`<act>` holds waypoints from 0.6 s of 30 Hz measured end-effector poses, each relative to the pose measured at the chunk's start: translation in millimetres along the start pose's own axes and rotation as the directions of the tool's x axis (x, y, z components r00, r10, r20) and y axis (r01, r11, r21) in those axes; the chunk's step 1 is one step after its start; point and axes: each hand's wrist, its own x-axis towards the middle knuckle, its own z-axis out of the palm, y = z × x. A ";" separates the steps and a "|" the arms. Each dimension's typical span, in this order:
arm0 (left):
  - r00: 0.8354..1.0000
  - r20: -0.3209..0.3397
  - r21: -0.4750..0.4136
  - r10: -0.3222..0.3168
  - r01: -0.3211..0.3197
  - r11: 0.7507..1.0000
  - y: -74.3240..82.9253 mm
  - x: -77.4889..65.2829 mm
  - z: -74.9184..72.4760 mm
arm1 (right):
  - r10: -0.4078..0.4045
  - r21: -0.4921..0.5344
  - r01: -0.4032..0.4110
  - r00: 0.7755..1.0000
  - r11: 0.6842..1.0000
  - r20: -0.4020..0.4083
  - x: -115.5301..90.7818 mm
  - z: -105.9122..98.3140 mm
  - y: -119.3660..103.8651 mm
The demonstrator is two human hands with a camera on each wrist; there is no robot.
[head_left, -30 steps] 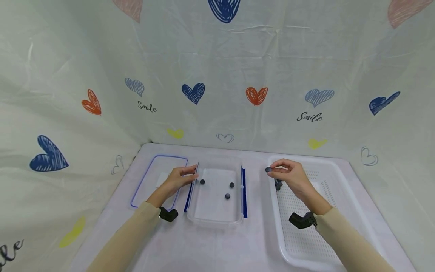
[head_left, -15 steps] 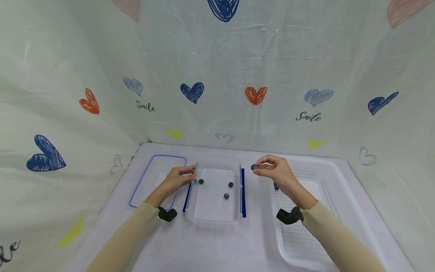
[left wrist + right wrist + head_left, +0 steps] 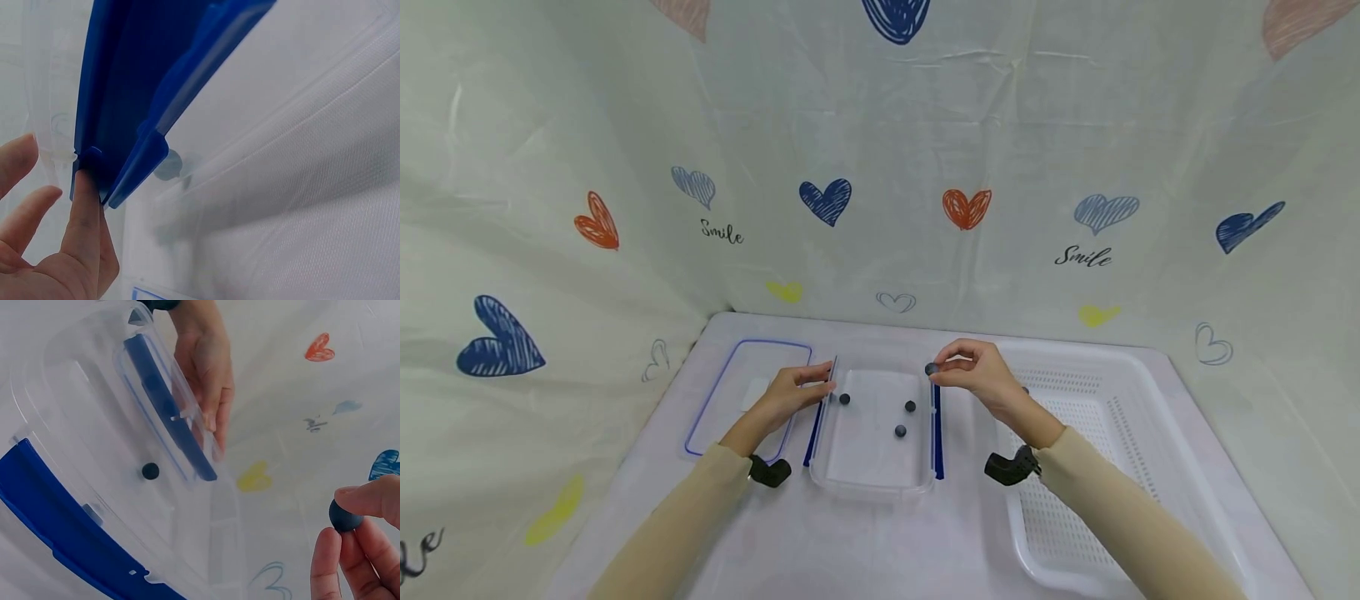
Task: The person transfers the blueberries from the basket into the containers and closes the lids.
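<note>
Between thumb and fingertips, my right hand [image 3: 973, 375] pinches a small dark ball [image 3: 345, 515] above the right rim of a clear plastic box [image 3: 872, 485]. Inside the box lie 3 similar dark balls [image 3: 900, 431], apart from each other. My left hand [image 3: 790, 396] rests its fingertips against the box's left side. In the left wrist view, one finger [image 3: 84, 219] touches the lower end of the blue side clasp [image 3: 119, 94], which hangs open. Another blue clasp [image 3: 81, 537] is folded out on the box's right side.
A clear lid with a blue seal [image 3: 706, 417] lies left of the box, partly under the left arm. To the right stands a white perforated tray [image 3: 1017, 517], with a dark ball [image 3: 1026, 389] partly hidden behind the right hand. A heart-printed curtain [image 3: 880, 250] hangs behind the table.
My right hand has carried the pinched ball left from above the tray's edge to the box's right rim. The left hand stays at the box's left side.
</note>
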 end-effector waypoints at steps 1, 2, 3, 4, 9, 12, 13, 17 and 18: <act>1.000 0.003 -0.002 0.004 -0.004 1.000 -0.5 0.0 -0.1 | -0.001 -0.005 0.001 1.000 1.000 0.005 1.1 1.8 0.6; 1.000 0.007 -0.001 0.010 -0.010 1.000 -0.9 0.0 -0.3 | -0.002 -0.010 0.003 1.000 1.000 0.009 2.2 3.5 1.2; 1.000 0.006 -0.005 0.009 -0.009 1.000 -1.0 0.0 -0.3 | -0.003 -0.016 0.003 1.000 1.000 0.014 3.4 5.2 2.1; 1.000 0.009 -0.004 0.013 -0.013 1.000 -1.1 0.0 -0.4 | -0.003 -0.019 0.004 1.000 1.000 0.017 4.4 7.0 3.0; 1.000 0.000 -0.009 0.009 -0.009 1.000 0.1 0.1 -0.3 | -0.004 -0.005 0.004 1.000 1.000 0.031 10.3 15.0 8.6; 1.000 -0.008 -0.009 0.000 0.000 1.000 0.9 -0.4 0.0 | -0.002 -0.008 0.003 0.999 1.000 0.038 13.5 18.3 12.4; 1.000 -0.009 -0.010 -0.003 0.003 1.000 1.0 -0.6 0.1 | 0.002 -0.013 -0.001 0.999 1.000 0.039 14.2 19.2 13.4; 1.000 -0.009 -0.014 -0.007 0.007 1.000 0.4 -1.3 0.1 | 0.021 -0.045 -0.018 0.999 0.999 0.050 16.0 22.7 16.2; 1.000 -0.006 -0.016 -0.004 0.004 1.000 0.3 -1.6 0.1 | 0.030 -0.051 -0.027 0.998 0.998 0.052 16.2 23.6 16.4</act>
